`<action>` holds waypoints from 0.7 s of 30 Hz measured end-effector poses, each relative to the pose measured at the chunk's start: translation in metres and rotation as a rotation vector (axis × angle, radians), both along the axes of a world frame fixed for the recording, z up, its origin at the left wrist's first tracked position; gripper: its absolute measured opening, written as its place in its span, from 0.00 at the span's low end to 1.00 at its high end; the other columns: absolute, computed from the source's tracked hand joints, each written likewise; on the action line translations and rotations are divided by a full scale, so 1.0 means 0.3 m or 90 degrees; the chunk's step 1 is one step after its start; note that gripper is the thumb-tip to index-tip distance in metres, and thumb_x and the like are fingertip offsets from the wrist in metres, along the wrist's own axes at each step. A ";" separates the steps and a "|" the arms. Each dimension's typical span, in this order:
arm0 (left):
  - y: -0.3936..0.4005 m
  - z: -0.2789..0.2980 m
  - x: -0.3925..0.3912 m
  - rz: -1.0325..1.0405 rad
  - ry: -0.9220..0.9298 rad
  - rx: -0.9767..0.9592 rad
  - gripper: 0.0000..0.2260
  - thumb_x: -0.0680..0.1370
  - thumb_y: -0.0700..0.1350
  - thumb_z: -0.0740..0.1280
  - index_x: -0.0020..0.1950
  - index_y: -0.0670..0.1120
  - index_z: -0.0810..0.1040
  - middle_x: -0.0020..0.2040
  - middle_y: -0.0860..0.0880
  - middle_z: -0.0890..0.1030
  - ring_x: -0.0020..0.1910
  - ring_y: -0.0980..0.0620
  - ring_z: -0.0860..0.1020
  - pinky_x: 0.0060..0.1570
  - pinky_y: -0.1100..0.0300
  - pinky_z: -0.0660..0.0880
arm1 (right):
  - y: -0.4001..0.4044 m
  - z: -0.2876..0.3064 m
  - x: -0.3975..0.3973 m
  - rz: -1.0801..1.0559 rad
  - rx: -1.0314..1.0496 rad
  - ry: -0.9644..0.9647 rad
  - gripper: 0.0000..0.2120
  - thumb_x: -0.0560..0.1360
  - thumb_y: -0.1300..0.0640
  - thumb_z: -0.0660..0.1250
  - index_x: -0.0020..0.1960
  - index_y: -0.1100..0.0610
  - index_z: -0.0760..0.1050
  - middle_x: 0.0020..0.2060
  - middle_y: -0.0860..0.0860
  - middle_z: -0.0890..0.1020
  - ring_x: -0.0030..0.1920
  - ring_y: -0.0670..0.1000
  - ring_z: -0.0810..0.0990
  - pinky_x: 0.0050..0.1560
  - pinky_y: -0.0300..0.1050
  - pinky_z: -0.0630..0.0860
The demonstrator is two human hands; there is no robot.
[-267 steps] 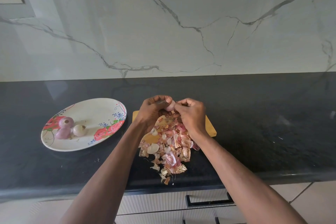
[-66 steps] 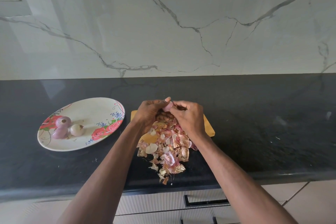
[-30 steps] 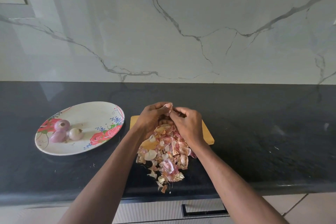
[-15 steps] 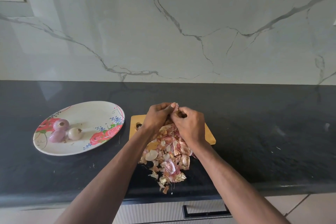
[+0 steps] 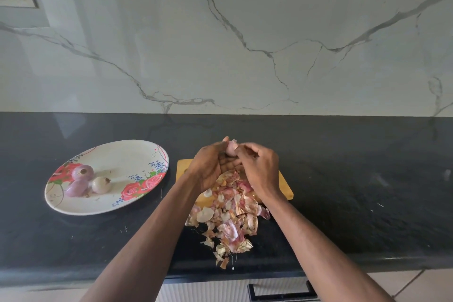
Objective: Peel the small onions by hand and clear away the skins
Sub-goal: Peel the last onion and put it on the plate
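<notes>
So the onion [image 5: 230, 148] looks barer than a second ago; both hands, left hand [image 5: 208, 167] and right hand [image 5: 257, 167], pinch it, nearly peeled.

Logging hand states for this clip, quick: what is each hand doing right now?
Left hand: grips the small pale pink onion.
Right hand: fingertips pinch at that onion's top.

Both forearms reach forward from the lower edge and converge, so the two hands meet knuckle to knuckle. The left hand [image 5: 208, 167] is cupped, palm turned inward, its fingers curled up around a small onion [image 5: 231, 148] held at the fingertips. The right hand [image 5: 258, 167] arches over from the other side, its fingers bent and pinching at the onion's top.
</notes>
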State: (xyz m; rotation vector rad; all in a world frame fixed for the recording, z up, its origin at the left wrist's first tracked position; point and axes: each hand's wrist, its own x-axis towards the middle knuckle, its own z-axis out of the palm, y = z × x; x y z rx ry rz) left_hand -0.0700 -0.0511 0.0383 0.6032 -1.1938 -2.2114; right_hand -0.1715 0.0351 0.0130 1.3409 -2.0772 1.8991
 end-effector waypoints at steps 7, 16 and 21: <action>0.004 0.004 0.010 -0.002 -0.033 -0.094 0.12 0.83 0.45 0.65 0.53 0.35 0.80 0.44 0.40 0.85 0.40 0.49 0.84 0.42 0.59 0.83 | -0.003 -0.014 0.001 0.028 -0.013 0.024 0.10 0.74 0.49 0.76 0.41 0.55 0.86 0.32 0.45 0.84 0.33 0.47 0.83 0.33 0.52 0.80; 0.027 -0.004 0.005 0.016 -0.046 -0.158 0.10 0.81 0.45 0.67 0.49 0.37 0.79 0.41 0.42 0.84 0.37 0.50 0.83 0.38 0.61 0.82 | -0.020 -0.055 0.005 -0.039 -0.045 0.077 0.12 0.75 0.51 0.74 0.38 0.59 0.83 0.30 0.48 0.83 0.29 0.50 0.81 0.27 0.54 0.77; 0.036 -0.005 0.013 -0.003 -0.048 -0.170 0.11 0.82 0.45 0.66 0.48 0.37 0.79 0.40 0.43 0.85 0.36 0.51 0.84 0.37 0.62 0.81 | -0.012 -0.050 0.010 -0.091 -0.034 0.131 0.15 0.74 0.55 0.75 0.32 0.60 0.77 0.26 0.48 0.79 0.25 0.50 0.76 0.24 0.52 0.72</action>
